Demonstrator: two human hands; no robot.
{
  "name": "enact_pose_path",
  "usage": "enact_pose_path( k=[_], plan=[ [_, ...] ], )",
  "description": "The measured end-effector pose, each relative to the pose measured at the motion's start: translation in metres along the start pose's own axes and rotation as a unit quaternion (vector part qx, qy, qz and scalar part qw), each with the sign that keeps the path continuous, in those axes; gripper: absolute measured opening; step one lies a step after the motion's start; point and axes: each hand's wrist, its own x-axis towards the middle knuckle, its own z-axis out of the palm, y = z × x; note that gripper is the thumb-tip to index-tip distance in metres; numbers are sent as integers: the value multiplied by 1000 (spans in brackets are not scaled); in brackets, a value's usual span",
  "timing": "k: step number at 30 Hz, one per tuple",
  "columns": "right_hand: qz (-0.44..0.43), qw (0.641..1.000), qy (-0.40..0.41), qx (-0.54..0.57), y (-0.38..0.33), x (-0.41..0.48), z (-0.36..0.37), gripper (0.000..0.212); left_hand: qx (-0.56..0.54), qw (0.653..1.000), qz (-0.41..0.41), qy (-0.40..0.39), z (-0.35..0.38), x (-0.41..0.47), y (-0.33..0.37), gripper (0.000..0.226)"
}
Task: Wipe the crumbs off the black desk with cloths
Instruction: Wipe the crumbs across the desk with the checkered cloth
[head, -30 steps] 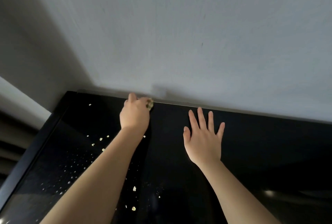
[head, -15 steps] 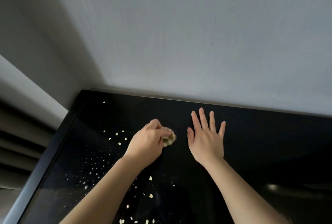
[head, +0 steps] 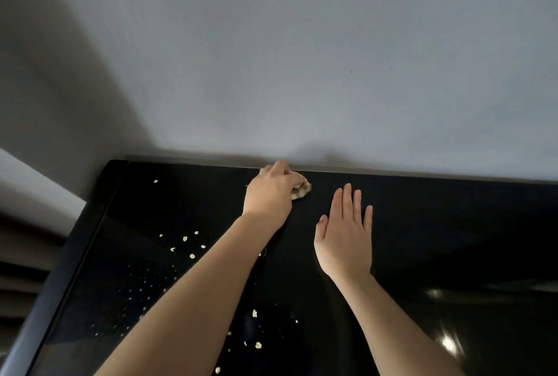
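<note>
The fingers (head: 282, 168) of the left hand (head: 267, 197) are curled tight round a small crumpled beige cloth (head: 302, 190), of which only a wad shows past the knuckles on the right side; the wad is pressed to the glossy black table (head: 453, 224) at its far edge, right where the top meets the plain grey wall (head: 302, 58). The right hand (head: 344, 242) holds nothing: its fingers (head: 347, 203) are straight and close together, palm down on or just over the table near the cloth, though whether the palm bears on the surface I cannot tell. Outward from the hands, the strip between them and the whole right side of the table look free of specks, showing only glare. Pale crumbs (head: 184, 238) lie on the left side: a loose cluster of larger flakes beside the left forearm, a fine scatter below it toward the near left corner, a few more flakes between the two forearms near the front, and one lone flake near the far left corner. By that, the wiping seems partly done at best, with most of the left half and the near middle left to clear.
</note>
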Motion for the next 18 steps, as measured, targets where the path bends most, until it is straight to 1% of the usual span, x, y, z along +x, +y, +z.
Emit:
enact_pose_path(
  k=[3, 5, 7, 9, 11, 15, 16, 18],
  plan=[
    [-6, 1000, 19, -8, 0, -2, 1, 65, -5, 996, 85, -23, -7, -35, -4, 46],
    [-17, 1000, 15, -20, 0, -3, 0, 65, -15, 995, 92, -37, -13, -66, -14, 44],
    [-29, 999, -1, -28, -2, -2, -1, 65, -24, 997, 67, -34, -23, -93, -26, 45],
    [-53, 998, -14, -29, -13, 1, -1, 65, -32, 999, 32, -1, -35, -102, -39, 41],
    [-87, 996, -16, -23, -34, 6, 1, 68, -43, 998, -12, 48, -52, -89, -51, 32],
    [-100, 995, -15, -15, -66, 18, 5, 74, -43, 985, -121, 115, -67, -31, -75, 38],
    [-100, 995, -15, -18, -68, 20, 6, 75, -38, 983, -138, 113, -64, -17, -79, 39],
    [-100, 995, -13, -27, -69, 22, 6, 74, -17, 986, -148, 70, -54, -1, -80, 40]
  ],
)
